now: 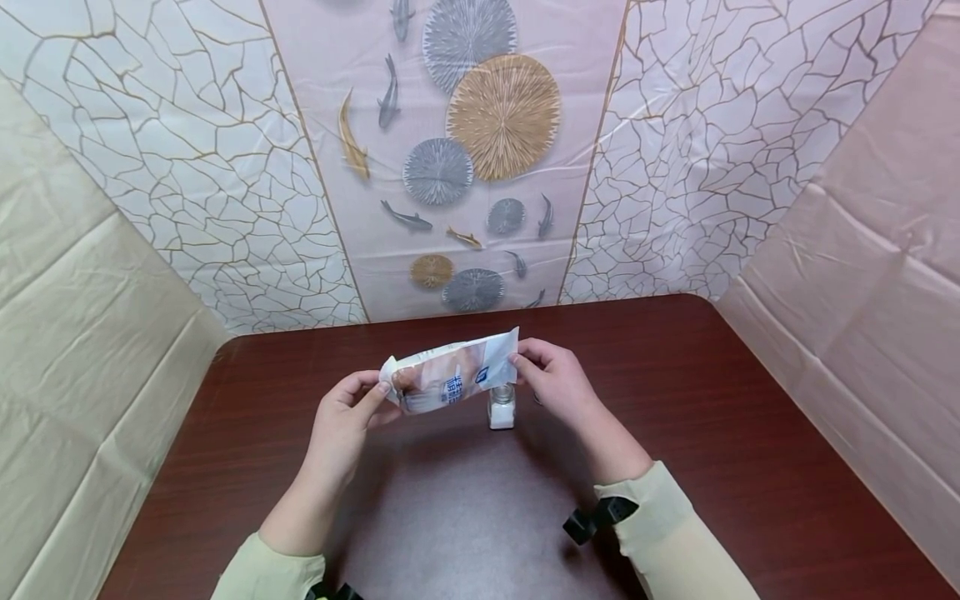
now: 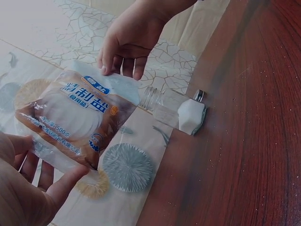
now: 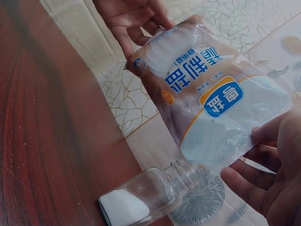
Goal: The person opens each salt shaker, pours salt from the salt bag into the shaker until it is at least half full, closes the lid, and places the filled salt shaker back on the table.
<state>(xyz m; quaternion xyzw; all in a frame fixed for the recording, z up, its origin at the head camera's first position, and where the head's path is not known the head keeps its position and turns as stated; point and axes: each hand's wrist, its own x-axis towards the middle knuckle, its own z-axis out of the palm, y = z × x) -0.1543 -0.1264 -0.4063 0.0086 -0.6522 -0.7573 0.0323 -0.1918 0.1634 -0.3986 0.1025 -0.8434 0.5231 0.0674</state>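
We see the task's thing, a soft, glossy plastic salt bag printed in brown, white and pale blue with blue characters [image 1: 442,379], held up off the table by both hands. The left hand [image 1: 341,421] is clamped on its left end, thumb on the near face and fingers behind; the right hand [image 1: 558,383] pinches the pale right end near its edge between thumb and fingertips. Gripping it at opposite ends seems to keep the limp film spread between them, and the higher right end suggests to us that the contents rest towards the left. Just below that right end, a small clear glass bottle with a threaded neck and flat sides [image 1: 502,414] stands upright on the dark red-brown, wood-grained table [image 1: 750,450], its flat base presumably keeping it steady without a hand. White powder [image 3: 124,207] fills its lower part, and its neck wears no lid. We cannot tell whether the bag touches its mouth, or whether that end is cut. Beside the bottle is a small shiny metal piece [image 2: 199,95], perhaps its cap, and fine pale specks [image 2: 211,179] dot the smooth tabletop. The film looks creased and slippery, the glass hard and smooth.
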